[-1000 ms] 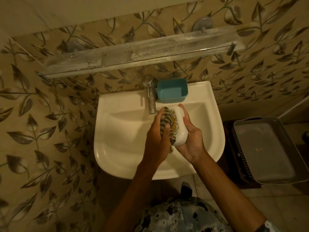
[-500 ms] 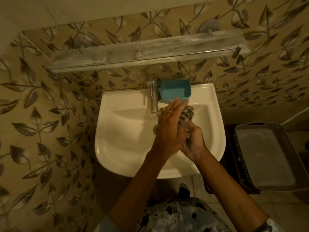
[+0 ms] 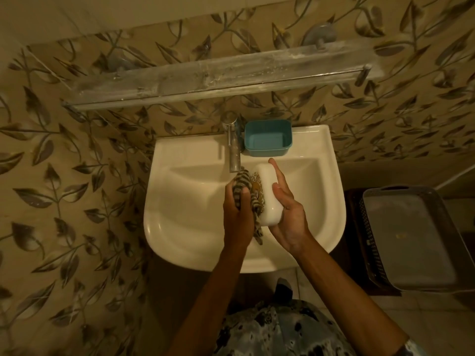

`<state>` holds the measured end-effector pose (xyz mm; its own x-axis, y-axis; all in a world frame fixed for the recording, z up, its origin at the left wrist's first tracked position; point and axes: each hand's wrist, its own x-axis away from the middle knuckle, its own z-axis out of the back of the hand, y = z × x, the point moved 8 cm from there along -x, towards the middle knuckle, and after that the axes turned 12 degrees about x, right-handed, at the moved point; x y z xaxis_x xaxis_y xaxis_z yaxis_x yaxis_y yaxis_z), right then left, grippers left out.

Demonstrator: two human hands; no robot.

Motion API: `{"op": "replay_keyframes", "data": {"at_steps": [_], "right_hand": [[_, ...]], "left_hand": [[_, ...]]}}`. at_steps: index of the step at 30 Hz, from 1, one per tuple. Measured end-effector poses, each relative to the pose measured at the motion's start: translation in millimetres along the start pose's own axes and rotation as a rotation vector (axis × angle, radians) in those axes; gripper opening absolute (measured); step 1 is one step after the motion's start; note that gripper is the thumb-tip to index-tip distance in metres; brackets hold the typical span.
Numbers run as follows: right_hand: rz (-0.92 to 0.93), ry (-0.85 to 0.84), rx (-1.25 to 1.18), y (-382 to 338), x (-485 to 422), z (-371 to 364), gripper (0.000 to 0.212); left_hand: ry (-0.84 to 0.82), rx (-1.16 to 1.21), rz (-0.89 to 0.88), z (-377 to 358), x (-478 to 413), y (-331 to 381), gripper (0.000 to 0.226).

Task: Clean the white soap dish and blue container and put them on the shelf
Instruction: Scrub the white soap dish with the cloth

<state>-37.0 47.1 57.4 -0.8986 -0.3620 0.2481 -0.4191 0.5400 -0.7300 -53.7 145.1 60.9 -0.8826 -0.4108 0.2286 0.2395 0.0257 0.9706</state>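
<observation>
As things stand now: we're mid-wipe on the soap dish, held over the sink bowl, just below and right of the tap.
Left hand: fingers curled tight round a bunched striped cloth, pressing it vs. the dish's left, patterned side.
Right hand: holds the dish from the right & underneath. Thumb & forefinger lie nearly straight along the white top. Other fingers are hidden under it, so we can't tell how far they curl.
Change: half a sec ago our left hand lay across the dish w/ the cloth up at its far end, hiding most of it. Now it sits back at the left & the white top shows again. That matches the pose a sec ago, so we read back-and-forth strokes, not a finish.
Meaning for task: dish cleaning prob. still under way; nothing on the shelf yet.
Blue container: on the sink's back edge, just right of the tap, neither hand on it.
Shelf: on the wall above the sink's back edge, streaked & dusty-looking.
Basket: right of the sink, well apart.
Next, our guess: finish the dish, lift it to the shelf, then same for the container.
Risk: dish may be slick if wet; we can't see water running.
</observation>
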Motion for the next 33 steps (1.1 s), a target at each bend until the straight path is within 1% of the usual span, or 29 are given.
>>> {"op": "replay_keyframes", "data": {"at_steps": [1, 4, 6, 8, 10, 12, 15, 17, 18, 19, 21, 22, 23, 24, 27, 28, 30, 33], "right_hand": [[0.013, 0.018, 0.005, 0, -1, 1, 0.084], [0.045, 0.093, 0.056, -1, -3, 6, 0.06], [0.076, 0.146, 0.167, -5, -7, 13, 0.06], [0.082, 0.213, 0.297, -12, -11, 19, 0.071], [-0.003, 0.264, 0.319, -13, -16, 29, 0.092], [-0.081, 0.283, 0.349, -13, -18, 35, 0.113], [-0.144, 0.286, 0.614, -15, -17, 38, 0.126], [-0.161, 0.318, 0.801, -15, -14, 37, 0.133], [-0.149, 0.331, 0.862, -15, -13, 35, 0.131], [-0.121, 0.343, 0.913, -16, -12, 32, 0.123], [-0.043, 0.374, 0.978, -19, -9, 26, 0.097], [-0.015, 0.395, 0.984, -19, -7, 25, 0.082], [-0.004, 0.405, 0.931, -19, -5, 23, 0.07], [-0.024, 0.387, 0.794, -16, -4, 24, 0.062], [-0.191, 0.205, 0.109, -2, -2, 18, 0.056], [-0.222, 0.152, -0.009, -2, 0, 14, 0.052], [-0.231, 0.08, -0.024, -2, 1, 8, 0.047], [-0.227, 0.063, 0.006, 3, 1, 4, 0.048]], "left_hand": [[-0.007, 0.012, 0.009, -1, 5, -3, 0.057], [-0.064, 0.024, 0.043, -6, 20, -7, 0.052], [-0.104, 0.0, 0.039, -10, 31, -8, 0.048], [-0.131, -0.032, 0.034, -11, 40, -8, 0.049], [-0.16, 0.005, 0.042, -8, 42, -7, 0.048], [-0.165, 0.089, 0.086, -3, 40, -5, 0.04], [-0.071, 0.288, 0.164, 11, 30, -7, 0.031], [-0.009, 0.38, 0.19, 19, 22, -7, 0.031], [-0.003, 0.41, 0.195, 22, 18, -6, 0.035], [-0.014, 0.432, 0.192, 23, 15, -2, 0.042], [-0.051, 0.388, 0.16, 24, 12, 5, 0.058], [-0.068, 0.325, 0.134, 23, 12, 8, 0.062], [-0.071, 0.273, 0.108, 24, 11, 10, 0.061], [-0.064, 0.241, 0.086, 25, 9, 11, 0.056], [-0.044, 0.214, 0.058, 30, 4, 14, 0.048], [-0.045, 0.165, 0.027, 32, 2, 18, 0.047], [-0.062, 0.033, -0.064, 31, 0, 26, 0.047], [-0.078, -0.082, -0.167, 27, 3, 32, 0.054]]}}
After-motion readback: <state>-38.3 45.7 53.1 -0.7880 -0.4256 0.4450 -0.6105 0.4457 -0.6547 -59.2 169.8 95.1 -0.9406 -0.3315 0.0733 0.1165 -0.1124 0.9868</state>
